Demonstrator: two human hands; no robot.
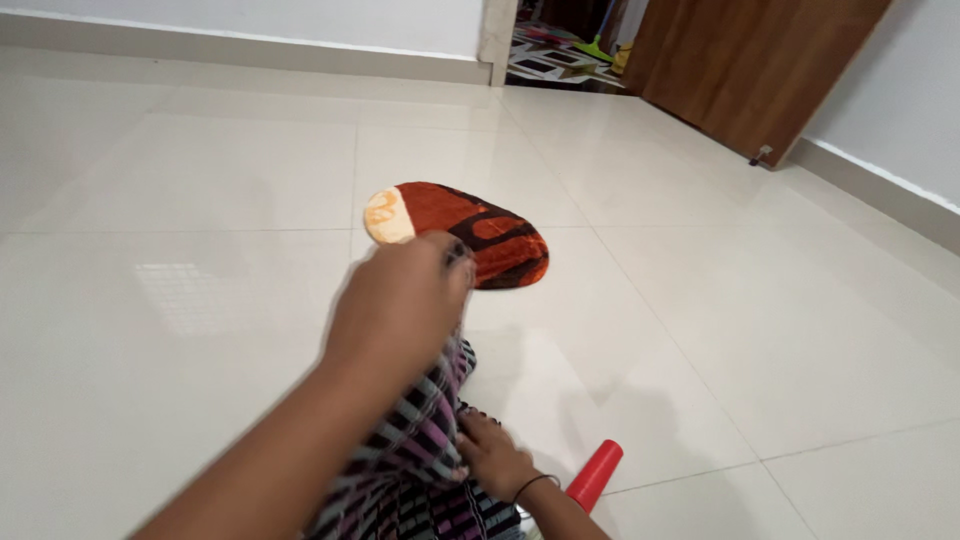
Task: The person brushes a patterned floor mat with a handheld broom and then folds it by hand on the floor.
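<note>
Left hand (400,300) is raised, clamped on the striped purple-and-black cloth (420,450); right hand (490,455) pins its lower part. Folded orange-brown plush blanket (480,235) already lies on the glossy tiled floor (200,200). Striped cloth remains unfolded.

The folded blanket (470,232) is rust orange with dark brown-black markings and a cream and pale orange end. The striped cloth (420,455) runs in black, purple, pink and pale bands. The plastic cup (596,475) is red. The floor tiles (180,200) are glossy white; the door (755,60) is reddish brown wood.
</note>
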